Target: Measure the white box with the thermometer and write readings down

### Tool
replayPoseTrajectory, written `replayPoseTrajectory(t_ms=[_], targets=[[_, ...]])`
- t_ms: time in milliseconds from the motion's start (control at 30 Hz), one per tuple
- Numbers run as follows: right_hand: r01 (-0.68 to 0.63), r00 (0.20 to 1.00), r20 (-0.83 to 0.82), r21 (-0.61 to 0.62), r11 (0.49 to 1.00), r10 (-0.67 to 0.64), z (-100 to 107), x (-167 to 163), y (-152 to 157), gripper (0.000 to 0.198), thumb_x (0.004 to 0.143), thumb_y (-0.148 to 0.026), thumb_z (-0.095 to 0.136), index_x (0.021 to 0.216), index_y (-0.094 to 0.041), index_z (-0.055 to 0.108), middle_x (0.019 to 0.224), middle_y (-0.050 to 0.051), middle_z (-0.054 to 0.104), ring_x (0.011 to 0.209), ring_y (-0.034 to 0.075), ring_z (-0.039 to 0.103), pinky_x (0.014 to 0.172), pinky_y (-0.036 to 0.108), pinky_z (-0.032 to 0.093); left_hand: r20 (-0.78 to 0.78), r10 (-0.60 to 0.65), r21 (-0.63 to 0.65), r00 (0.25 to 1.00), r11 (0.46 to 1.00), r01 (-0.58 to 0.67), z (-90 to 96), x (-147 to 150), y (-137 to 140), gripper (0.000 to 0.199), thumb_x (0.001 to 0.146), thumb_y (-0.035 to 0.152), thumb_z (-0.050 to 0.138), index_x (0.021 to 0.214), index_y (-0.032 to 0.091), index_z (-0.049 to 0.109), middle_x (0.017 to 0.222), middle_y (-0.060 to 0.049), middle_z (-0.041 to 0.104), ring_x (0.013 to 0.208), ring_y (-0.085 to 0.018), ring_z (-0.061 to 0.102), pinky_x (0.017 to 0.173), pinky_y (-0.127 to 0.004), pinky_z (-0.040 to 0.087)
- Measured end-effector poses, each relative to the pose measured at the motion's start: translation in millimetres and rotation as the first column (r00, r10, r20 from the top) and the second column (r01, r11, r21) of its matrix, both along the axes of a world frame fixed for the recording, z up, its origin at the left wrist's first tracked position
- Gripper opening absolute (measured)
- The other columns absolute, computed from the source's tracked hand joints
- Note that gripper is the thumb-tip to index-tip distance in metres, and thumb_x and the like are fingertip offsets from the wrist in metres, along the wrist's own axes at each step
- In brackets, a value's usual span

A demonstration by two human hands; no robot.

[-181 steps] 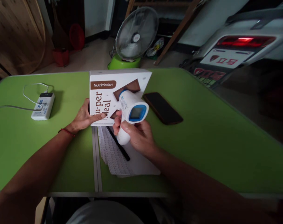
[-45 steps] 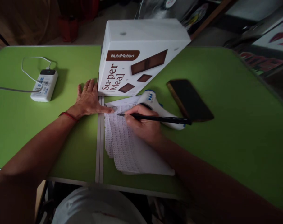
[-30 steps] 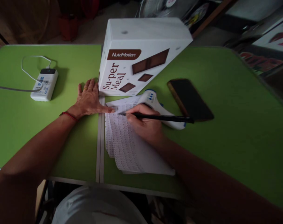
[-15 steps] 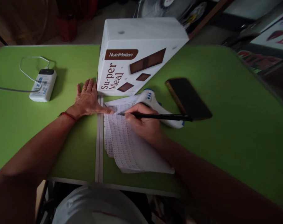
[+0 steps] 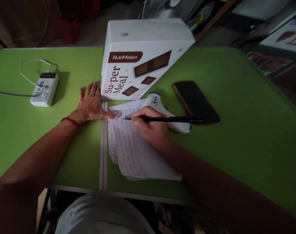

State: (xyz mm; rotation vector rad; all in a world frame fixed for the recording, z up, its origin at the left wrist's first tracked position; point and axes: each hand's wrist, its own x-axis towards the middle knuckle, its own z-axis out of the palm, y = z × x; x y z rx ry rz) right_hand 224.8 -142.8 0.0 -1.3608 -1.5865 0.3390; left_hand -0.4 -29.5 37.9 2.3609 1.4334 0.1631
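My right hand (image 5: 151,128) pinches a black pen (image 5: 172,119), its tip on the upper part of the paper sheets (image 5: 130,149), which carry dense rows of small handwriting. My left hand (image 5: 90,104) lies flat on the table, fingers stretched out, with the thumb resting on the left edge of the sheets. Just beyond that thumb stands a white box (image 5: 128,71) marked NutriMotion Su-per Meal. A white and blue thermometer gun (image 5: 179,126) lies behind my right hand, partly covered by the hand and the pen.
To the right on the green table (image 5: 247,130) lies a dark phone (image 5: 195,100) in a brown-edged case. A white power bank (image 5: 45,89) with a cable plugged in sits at the left. A metal seam (image 5: 103,146) runs across the tabletop. Behind the table is a red container (image 5: 68,31).
The whole view has shifted very slightly. The pen leans a little flatter in my right hand, its tip still near the same spot on the paper. My left hand stays in place.
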Motion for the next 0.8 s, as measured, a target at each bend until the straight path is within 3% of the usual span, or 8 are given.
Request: replayPoseTrajectory(t_ms=[367, 633, 800], targets=[[0.005, 1.0, 0.015, 0.001, 1.0, -0.005, -2.1, 0.1, 0.5, 0.013, 0.082, -0.025, 0.069, 0.074, -0.032, 0.062, 0.065, -0.001, 0.068, 0.061, 0.022, 0.064, 0.061, 0.037, 0.058, 0.03, -0.001, -0.003, 1.0, 1.0, 0.001, -2.9, -1.8, 2.3, 0.168, 0.05, 0.119, 0.066, 0.184, 0.024, 0.026, 0.194, -0.018, 0.016, 0.181, -0.05, 0.005, 0.147, -0.066, -0.005], [0.02, 1.0, 0.002, -0.009, 1.0, -0.02, -1.3, -1.4, 1.4, 0.011, 0.081, -0.029, 0.066, 0.072, -0.031, 0.06, 0.064, -0.001, 0.068, 0.061, 0.022, 0.063, 0.06, 0.036, 0.056, -0.015, -0.004, -0.011, 1.0, 1.0, 0.004, 0.3, -0.8, 1.0, 0.171, 0.054, 0.118, 0.065, 0.185, 0.017, 0.021, 0.194, -0.021, 0.011, 0.181, -0.05, 0.004, 0.147, -0.065, -0.005], [0.031, 0.999, 0.03, -0.017, 0.999, -0.031, -2.5, -0.5, 0.4, 0.011, 0.08, -0.026, 0.066, 0.072, -0.031, 0.06, 0.062, -0.001, 0.064, 0.06, 0.021, 0.061, 0.057, 0.035, 0.054, 0.01, -0.011, 0.017, 1.0, 1.0, 0.011, -1.2, -1.4, 1.6, 0.164, 0.054, 0.114, 0.072, 0.184, 0.025, 0.025, 0.193, -0.02, 0.019, 0.18, -0.051, 0.007, 0.146, -0.071, -0.002]])
